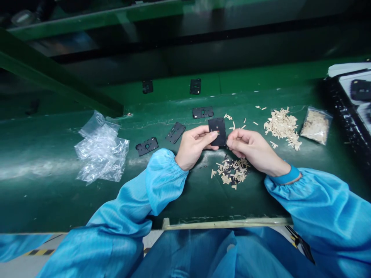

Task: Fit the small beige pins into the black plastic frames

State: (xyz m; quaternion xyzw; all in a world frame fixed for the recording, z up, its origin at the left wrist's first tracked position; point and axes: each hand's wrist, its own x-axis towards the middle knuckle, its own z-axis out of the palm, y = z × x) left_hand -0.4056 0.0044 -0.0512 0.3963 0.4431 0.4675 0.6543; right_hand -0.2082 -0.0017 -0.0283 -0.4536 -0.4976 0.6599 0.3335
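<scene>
Both hands meet over a green workbench. My left hand (193, 147) grips a small black rectangular plate (217, 131) with a square cut-out, its thumb across the plate's lower left. My right hand (249, 150) pinches the plate's right edge between its fingertips. Just below the hands lies a heap of beige strips mixed with dark bits (232, 172). Several more black plates (175, 133) lie loose to the left and beyond the hands. A larger pile of beige strips (282, 128) sits to the right of my right hand.
A crumpled clear plastic bag (101, 152) lies at the left of the bench. A small clear bag of beige strips (315, 125) sits at the right. Beyond it, a black-edged tray (342, 102) holds more dark pieces. My blue sleeves cover the near edge.
</scene>
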